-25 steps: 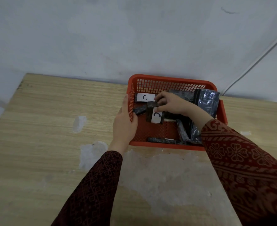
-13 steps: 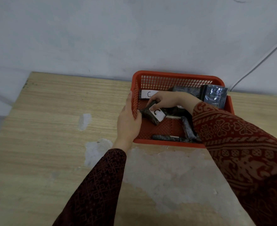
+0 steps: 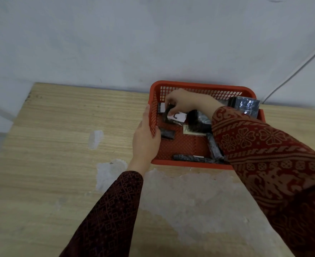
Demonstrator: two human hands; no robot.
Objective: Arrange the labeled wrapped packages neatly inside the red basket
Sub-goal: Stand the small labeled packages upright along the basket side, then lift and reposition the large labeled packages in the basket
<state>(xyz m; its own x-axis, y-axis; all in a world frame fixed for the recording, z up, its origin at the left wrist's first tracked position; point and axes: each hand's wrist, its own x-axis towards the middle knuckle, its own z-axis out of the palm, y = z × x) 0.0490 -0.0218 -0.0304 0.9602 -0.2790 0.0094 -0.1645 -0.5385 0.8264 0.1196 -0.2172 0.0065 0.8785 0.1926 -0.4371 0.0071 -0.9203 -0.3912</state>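
The red basket stands on the wooden table against the wall. My left hand grips its left wall, thumb inside. My right hand reaches into the far left corner and holds a black wrapped package with a white "C" label, lifted and tilted. Behind it another labelled package lies by the far left corner, mostly hidden. A small black package lies beside my left thumb. Two long black packages lie along the near wall and at the right. A shiny package leans on the right rim.
The wooden table has pale worn patches near the basket's front and left. Its left edge drops off at the far left. A grey wall rises right behind the basket, with a white cable running down at the right.
My right hand has carried the "C" package from the basket's middle up toward the far left corner. A small black package it left behind now lies by my left thumb. My left hand stays on the wall.
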